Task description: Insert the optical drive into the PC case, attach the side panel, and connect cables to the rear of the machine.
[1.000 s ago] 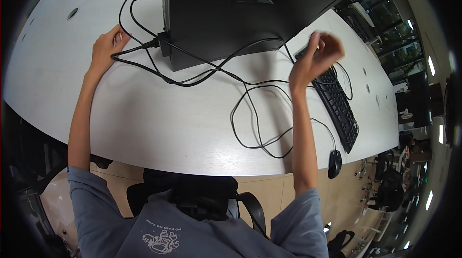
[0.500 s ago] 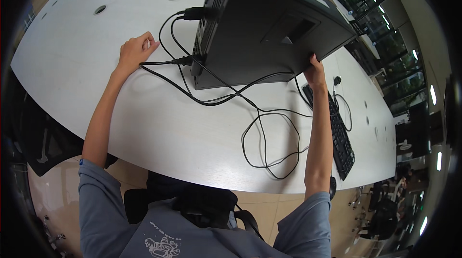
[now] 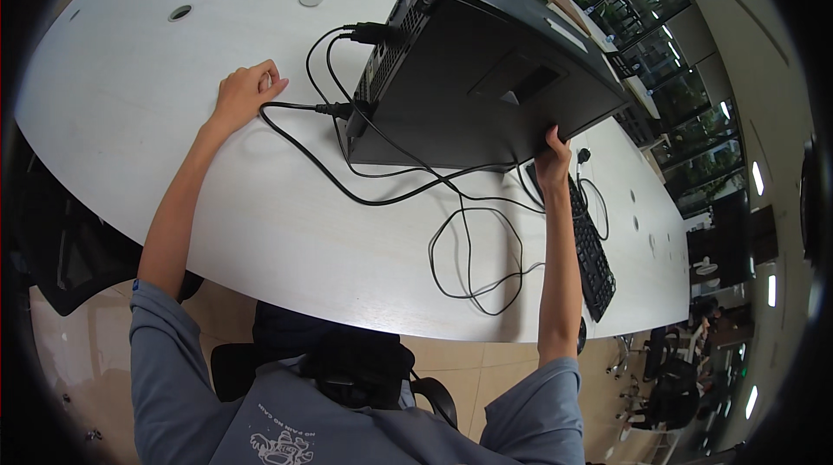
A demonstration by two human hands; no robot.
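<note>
A black desktop computer tower [image 3: 434,92] stands on the white table [image 3: 260,248], its vented back face toward the left. My right hand [image 3: 553,161] grips the tower's lower right edge, thumb on the side panel; the other fingers are mostly hidden. Two black plugs, an upper one [image 3: 371,33] and a lower one [image 3: 347,109], sit in the back face. A thick black power cable [image 3: 347,198] runs from the lower plug across the tabletop. My left hand [image 3: 245,96] rests on the table left of the lower plug, fingers loosely curled around nothing visible.
A black keyboard [image 3: 594,265] lies beyond my right forearm, with a cable plug [image 3: 583,155] near its far end. A thin looped cable [image 3: 431,248] spreads before the tower. Round holes [image 3: 180,13] dot the far left tabletop. Black chairs [image 3: 65,248] stand around.
The tower's upper part has shifted right and slightly toward me, with my right hand still on it. The plugs and cables moved along. My left hand stays about where it was.
</note>
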